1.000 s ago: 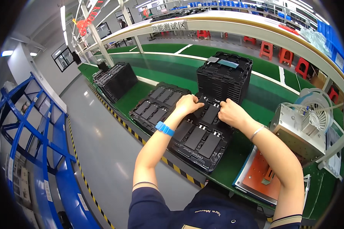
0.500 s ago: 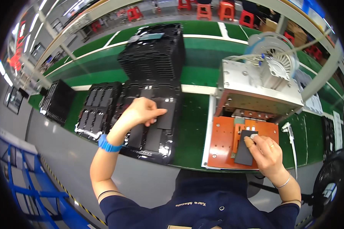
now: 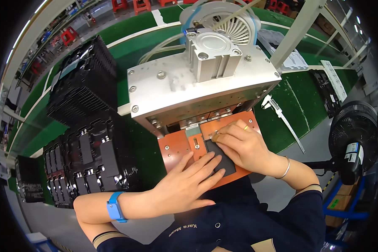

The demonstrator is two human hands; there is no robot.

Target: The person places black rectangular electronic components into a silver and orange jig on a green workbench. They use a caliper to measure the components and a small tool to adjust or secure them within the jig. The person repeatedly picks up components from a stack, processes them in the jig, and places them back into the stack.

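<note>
A flat black rectangular piece (image 3: 227,164) lies on the orange plate (image 3: 173,148) of a metal press fixture (image 3: 166,88). My left hand (image 3: 178,185) rests with fingers stretched out, its fingertips over the piece's left side. At the piece's far end, by a small silvery tab, my right hand (image 3: 245,147) has its thumb and fingers pinched together on it. Part of the piece is hidden beneath both hands. The fixture's raised metal body, with a cylinder block (image 3: 216,54) on top, stands just beyond my fingers.
On the left, glossy black trays (image 3: 92,168) hold similar dark pieces, beside a tall tray stack (image 3: 86,80). A caliper (image 3: 283,119) lies right of the fixture. A black fan (image 3: 353,138) stands at the right; a white-blue fan (image 3: 239,25) is behind the fixture.
My view has swung right toward the fixture. My left hand has left the tray and come over to the black piece on the orange plate. My right hand stays at the piece's far end.
</note>
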